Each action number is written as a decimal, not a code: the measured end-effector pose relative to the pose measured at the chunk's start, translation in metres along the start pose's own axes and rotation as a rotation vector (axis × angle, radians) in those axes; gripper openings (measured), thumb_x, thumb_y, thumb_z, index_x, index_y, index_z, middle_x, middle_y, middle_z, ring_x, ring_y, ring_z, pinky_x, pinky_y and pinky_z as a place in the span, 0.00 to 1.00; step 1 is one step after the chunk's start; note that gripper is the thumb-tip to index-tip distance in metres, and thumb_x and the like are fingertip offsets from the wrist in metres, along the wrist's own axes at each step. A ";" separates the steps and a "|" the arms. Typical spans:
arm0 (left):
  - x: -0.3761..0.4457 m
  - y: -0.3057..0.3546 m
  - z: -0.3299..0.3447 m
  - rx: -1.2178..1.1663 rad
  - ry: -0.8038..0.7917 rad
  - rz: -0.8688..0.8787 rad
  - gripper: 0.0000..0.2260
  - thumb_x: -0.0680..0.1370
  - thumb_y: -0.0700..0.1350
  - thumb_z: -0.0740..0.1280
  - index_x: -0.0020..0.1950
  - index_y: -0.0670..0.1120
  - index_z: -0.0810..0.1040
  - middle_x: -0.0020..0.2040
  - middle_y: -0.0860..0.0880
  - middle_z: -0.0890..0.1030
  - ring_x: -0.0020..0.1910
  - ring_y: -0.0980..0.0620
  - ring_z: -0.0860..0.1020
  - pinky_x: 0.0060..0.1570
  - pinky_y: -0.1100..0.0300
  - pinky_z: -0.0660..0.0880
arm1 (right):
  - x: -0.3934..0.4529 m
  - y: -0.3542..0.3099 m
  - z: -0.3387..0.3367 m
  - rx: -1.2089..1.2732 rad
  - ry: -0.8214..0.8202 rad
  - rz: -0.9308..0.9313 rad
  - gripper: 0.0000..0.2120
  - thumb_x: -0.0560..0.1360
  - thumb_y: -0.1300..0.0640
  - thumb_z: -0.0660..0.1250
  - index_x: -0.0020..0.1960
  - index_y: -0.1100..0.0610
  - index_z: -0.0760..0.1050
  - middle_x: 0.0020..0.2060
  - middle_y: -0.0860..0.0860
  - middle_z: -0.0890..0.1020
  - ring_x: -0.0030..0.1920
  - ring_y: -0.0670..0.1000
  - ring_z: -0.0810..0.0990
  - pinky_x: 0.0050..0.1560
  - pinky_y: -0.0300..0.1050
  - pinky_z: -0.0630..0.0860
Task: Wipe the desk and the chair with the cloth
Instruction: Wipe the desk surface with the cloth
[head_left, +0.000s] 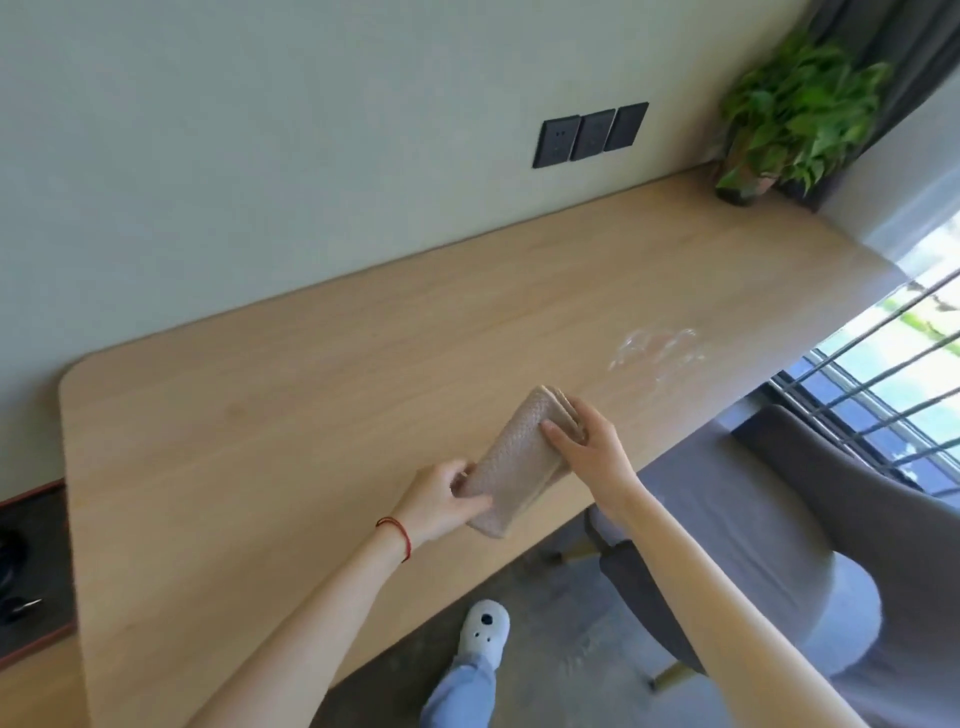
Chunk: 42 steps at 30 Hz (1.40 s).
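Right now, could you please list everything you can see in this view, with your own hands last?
desk: one, light wood, along the wall, rounded corners
cloth: one, beige, folded, held over the desk's near edge
wet smear: one, whitish, on the desk right of the cloth
wall sockets: three, black, on the wall above the desk
potted plant: one, green, far right corner of the desk
chair: one, grey, right of the desk by the window
curtain: one, dark grey, top right
slipper: one, white, on the floor below the desk
left hand: grips the cloth's near end, red string at the wrist
right hand: grips the cloth's far end
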<state>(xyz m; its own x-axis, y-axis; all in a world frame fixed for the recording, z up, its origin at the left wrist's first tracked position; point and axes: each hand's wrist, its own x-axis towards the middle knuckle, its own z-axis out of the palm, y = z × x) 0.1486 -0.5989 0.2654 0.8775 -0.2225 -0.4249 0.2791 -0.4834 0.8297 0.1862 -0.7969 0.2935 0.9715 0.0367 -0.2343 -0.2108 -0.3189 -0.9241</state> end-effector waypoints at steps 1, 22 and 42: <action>0.017 0.001 0.012 0.000 -0.064 -0.031 0.10 0.71 0.49 0.71 0.50 0.47 0.79 0.45 0.49 0.81 0.44 0.52 0.79 0.44 0.59 0.76 | 0.017 0.006 -0.010 -0.106 0.011 -0.019 0.15 0.76 0.56 0.67 0.62 0.47 0.71 0.55 0.49 0.77 0.54 0.53 0.78 0.46 0.45 0.80; 0.176 0.040 0.127 0.440 0.571 0.045 0.18 0.73 0.39 0.63 0.61 0.48 0.76 0.60 0.47 0.75 0.61 0.44 0.72 0.56 0.49 0.73 | 0.096 0.121 -0.064 -0.827 -0.127 -0.162 0.30 0.82 0.46 0.51 0.77 0.55 0.44 0.76 0.51 0.39 0.76 0.52 0.35 0.77 0.49 0.36; 0.210 0.036 0.158 0.776 0.620 -0.118 0.17 0.76 0.50 0.54 0.58 0.45 0.76 0.64 0.42 0.75 0.68 0.38 0.68 0.67 0.37 0.64 | 0.155 0.143 -0.098 -0.905 -0.240 -0.712 0.20 0.79 0.55 0.62 0.70 0.56 0.69 0.70 0.52 0.71 0.73 0.55 0.66 0.72 0.55 0.66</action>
<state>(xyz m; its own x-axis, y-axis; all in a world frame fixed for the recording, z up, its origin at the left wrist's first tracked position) 0.2814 -0.7972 0.1485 0.9708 0.2362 -0.0419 0.2394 -0.9423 0.2341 0.3171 -0.9293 0.1545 0.7733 0.6247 0.1084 0.6192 -0.7074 -0.3408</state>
